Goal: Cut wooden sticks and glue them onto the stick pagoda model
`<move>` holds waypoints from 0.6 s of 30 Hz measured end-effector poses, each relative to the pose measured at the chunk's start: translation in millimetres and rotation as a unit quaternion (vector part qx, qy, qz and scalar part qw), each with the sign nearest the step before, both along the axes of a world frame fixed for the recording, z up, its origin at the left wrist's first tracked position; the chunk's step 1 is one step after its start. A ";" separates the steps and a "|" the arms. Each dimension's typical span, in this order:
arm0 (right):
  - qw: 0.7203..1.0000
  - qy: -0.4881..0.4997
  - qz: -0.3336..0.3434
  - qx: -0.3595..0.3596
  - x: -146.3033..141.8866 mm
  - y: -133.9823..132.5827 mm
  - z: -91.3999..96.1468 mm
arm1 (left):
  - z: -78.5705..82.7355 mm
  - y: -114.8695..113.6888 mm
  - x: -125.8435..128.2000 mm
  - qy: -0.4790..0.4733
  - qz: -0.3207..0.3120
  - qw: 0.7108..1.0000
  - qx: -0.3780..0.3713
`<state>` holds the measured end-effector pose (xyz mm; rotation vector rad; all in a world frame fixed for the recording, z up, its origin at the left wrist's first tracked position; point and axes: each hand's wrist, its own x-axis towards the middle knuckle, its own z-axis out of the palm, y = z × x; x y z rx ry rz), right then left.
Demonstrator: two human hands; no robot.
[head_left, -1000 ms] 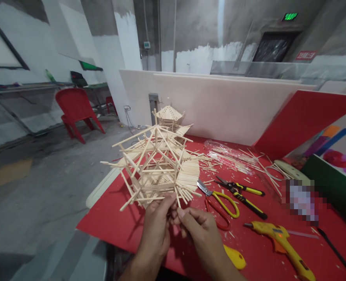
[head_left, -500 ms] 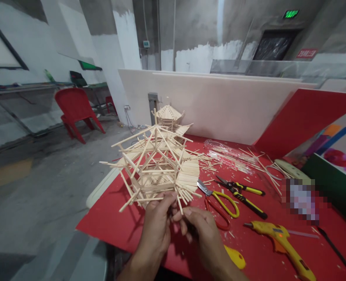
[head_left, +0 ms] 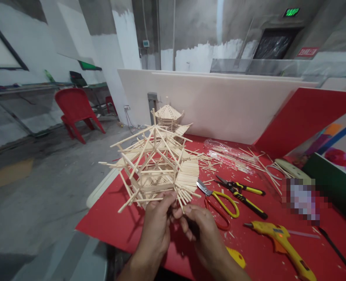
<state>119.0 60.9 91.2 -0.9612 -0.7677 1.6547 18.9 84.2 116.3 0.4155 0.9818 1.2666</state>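
Both hands, left hand (head_left: 157, 230) and right hand (head_left: 204, 234), pinch the stick tower (head_left: 155, 164) by its base, fingers closed; its long axis stands upright, peak up.

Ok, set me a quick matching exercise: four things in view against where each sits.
Things:
1. stick frame model
2. glue gun
3. red chair
4. small stick pavilion

Places:
a. on the floor, far left
b. pinched at its base by the left hand and right hand
c. lying on the red table top, right of the right hand
d. by the white board, behind the stick frame model

Pairs: 1-b, 2-c, 3-a, 4-d
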 end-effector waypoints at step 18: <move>1.000 -0.001 -0.006 -0.014 -1.6 2.4 0.1 | 6.8 -0.8 1.5 0.022 0.015 1.000 -0.005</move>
